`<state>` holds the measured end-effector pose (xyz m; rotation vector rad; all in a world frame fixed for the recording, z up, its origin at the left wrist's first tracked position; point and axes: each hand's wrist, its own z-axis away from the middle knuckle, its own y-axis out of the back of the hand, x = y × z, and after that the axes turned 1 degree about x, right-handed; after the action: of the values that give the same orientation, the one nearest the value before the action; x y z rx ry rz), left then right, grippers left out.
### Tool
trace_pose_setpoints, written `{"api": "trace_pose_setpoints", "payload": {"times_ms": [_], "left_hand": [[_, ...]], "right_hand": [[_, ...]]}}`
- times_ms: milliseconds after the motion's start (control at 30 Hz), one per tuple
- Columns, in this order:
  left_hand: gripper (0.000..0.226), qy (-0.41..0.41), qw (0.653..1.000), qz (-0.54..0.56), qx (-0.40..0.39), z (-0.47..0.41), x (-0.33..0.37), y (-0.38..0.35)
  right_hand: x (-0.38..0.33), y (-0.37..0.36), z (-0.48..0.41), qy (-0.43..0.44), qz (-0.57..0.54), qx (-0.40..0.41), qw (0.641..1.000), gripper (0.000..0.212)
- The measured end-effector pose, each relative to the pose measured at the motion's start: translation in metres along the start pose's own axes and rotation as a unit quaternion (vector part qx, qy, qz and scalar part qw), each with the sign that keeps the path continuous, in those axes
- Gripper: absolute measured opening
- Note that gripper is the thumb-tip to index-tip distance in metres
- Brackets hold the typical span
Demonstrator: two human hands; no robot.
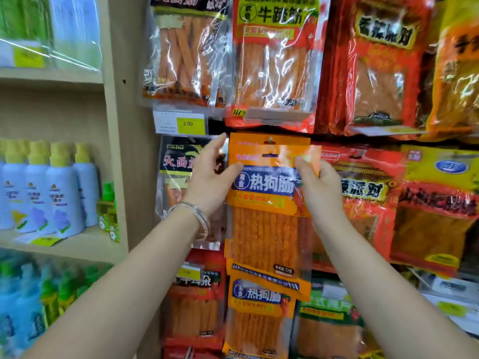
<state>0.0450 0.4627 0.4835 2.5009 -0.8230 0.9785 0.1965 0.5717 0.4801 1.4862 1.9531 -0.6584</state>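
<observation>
Packets of snack sticks hang in rows on a store wall, and both hands are at one of them. The orange packet (267, 229) is in the middle row, with its top just at a small peg (270, 139). I cannot tell if it hangs on the peg or only in the hands.

The left hand (212, 177) pinches the upper left edge. Its thumb lies on the front and the other fingers (220, 142) go up beside and behind the edge. The right hand (320, 187) pinches the upper right edge, thumb on the front, the other fingers hidden behind the packet. A bracelet (201, 216) sits on the left wrist.

Around it the place is crowded. A black packet (176, 164) hangs just beside it on the left, partly covered by the left hand. A red packet (363, 193) hangs just beside it on the right, behind the right hand. A second orange packet (259, 314) of the same kind hangs below, and the lower end of the held one overlaps its top. Above, a big packet (274, 60) ends near the peg. A yellow price tag (188, 123) reads 2.00. Farther left, past a wooden panel (121, 125), white bottles (59, 187) with yellow caps stand on a shelf (77, 251).
</observation>
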Motion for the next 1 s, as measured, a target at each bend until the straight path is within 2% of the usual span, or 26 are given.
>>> {"api": "trace_pose_setpoints", "payload": {"times_ms": [67, 133, 333, 500, 600, 700, 767, 867, 933, 1000], "left_hand": [[0.065, -0.042, 0.996, -0.055, -0.049, -0.004, 0.01, -0.001], [0.066, -0.056, 0.994, -0.052, -0.077, -0.007, 0.02, -0.004], [0.064, -0.05, 0.996, -0.003, -0.072, -0.011, 0.025, -0.01], [0.066, -0.059, 0.995, 0.01, -0.084, -0.015, 0.011, -0.008], [0.061, -0.047, 0.994, -0.014, -0.098, -0.008, -0.006, -0.008], [0.057, -0.069, 0.975, -0.164, -0.136, 0.013, -0.037, -0.01], [0.06, -0.084, 0.955, -0.227, -0.17, 0.032, -0.059, -0.011], [0.07, -0.093, 0.929, -0.287, -0.213, 0.051, -0.088, -0.013], [0.077, -0.08, 0.914, -0.312, -0.245, 0.055, -0.099, -0.016], [0.081, -0.068, 0.906, -0.326, -0.262, 0.053, -0.104, -0.021]], "right_hand": [[-0.001, 0.002, -0.008, 0.009, 0.031, 0.002, 0.999, 0.036], [-0.004, 0.0, -0.016, 0.007, 0.031, -0.003, 1.0, 0.037], [-0.01, -0.01, -0.036, -0.02, -0.001, 0.009, 1.0, 0.043], [0.0, -0.01, -0.035, -0.026, 0.008, 0.003, 1.0, 0.031], [0.007, -0.008, -0.026, 0.024, 0.049, 0.018, 0.998, 0.009], [0.022, 0.001, -0.005, 0.104, 0.12, 0.052, 0.986, 0.052], [0.036, 0.009, 0.011, 0.213, 0.257, 0.066, 0.94, 0.069], [0.056, 0.015, 0.027, 0.335, 0.464, -0.029, 0.819, 0.067], [0.066, 0.011, 0.03, 0.338, 0.535, -0.097, 0.768, 0.069], [0.071, 0.005, 0.027, 0.304, 0.585, -0.13, 0.741, 0.075]]}}
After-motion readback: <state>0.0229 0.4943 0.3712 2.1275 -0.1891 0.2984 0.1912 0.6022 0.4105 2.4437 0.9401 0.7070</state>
